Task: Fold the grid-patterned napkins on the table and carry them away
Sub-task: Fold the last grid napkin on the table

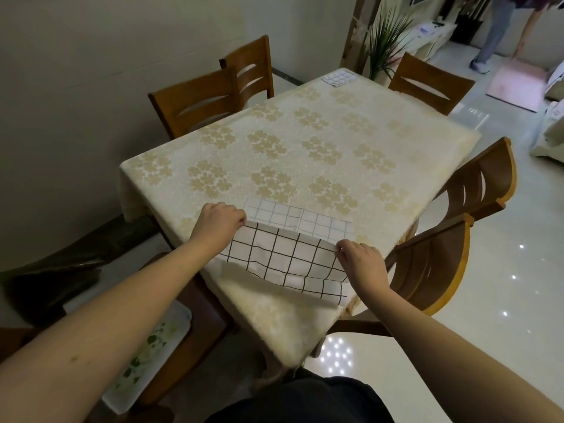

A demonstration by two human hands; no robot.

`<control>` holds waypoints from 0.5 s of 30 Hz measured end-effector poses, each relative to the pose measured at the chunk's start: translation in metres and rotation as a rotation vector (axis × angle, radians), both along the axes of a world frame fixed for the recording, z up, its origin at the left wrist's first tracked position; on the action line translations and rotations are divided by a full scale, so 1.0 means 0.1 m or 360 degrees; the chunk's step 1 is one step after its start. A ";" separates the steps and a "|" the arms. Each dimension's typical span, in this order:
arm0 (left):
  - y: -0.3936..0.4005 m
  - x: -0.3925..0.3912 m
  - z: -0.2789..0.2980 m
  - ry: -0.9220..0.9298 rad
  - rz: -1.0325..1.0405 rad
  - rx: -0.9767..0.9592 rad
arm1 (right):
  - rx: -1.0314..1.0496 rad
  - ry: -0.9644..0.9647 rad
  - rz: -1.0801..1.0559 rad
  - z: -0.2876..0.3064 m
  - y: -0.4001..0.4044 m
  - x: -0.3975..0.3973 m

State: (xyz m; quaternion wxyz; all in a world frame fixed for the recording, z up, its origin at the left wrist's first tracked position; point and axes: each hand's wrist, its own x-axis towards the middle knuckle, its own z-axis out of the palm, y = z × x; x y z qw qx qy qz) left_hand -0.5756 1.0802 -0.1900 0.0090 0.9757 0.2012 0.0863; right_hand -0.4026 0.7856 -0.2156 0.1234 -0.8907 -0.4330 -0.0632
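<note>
Pinching its two raised corners, the left hand (221, 222) and right hand (360, 259) fold a white, dark-gridded napkin (283, 257) at the table's (305, 141) near edge; another, seemingly folded, lies at the far corner (339, 78).

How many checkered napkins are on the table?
2: near napkin at the table's near edge, pinched by left hand and right hand; far napkin lies on the far corner.
</note>
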 end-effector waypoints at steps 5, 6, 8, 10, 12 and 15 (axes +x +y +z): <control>0.18 0.46 -0.11 -0.0053 -0.0008 -0.0061 | -0.0008 0.0107 -0.0096 -0.15 0.17 0.42; 0.22 0.57 -0.14 -0.0056 -0.0009 -0.0067 | -0.0018 0.0125 -0.0115 -0.18 0.21 0.52; 0.28 0.77 -0.22 -0.0033 -0.0005 -0.0066 | -0.0033 0.0149 -0.0146 -0.23 0.28 0.70; 0.34 0.97 -0.30 0.0014 0.0006 -0.0061 | -0.0035 0.0174 -0.0169 -0.29 0.35 0.86; 0.39 1.14 -0.40 0.0067 0.0010 -0.0061 | -0.0035 0.0216 -0.0181 -0.35 0.41 1.01; 0.48 1.35 -0.57 0.0161 0.0028 -0.0091 | -0.0040 0.0291 -0.0165 -0.49 0.53 1.22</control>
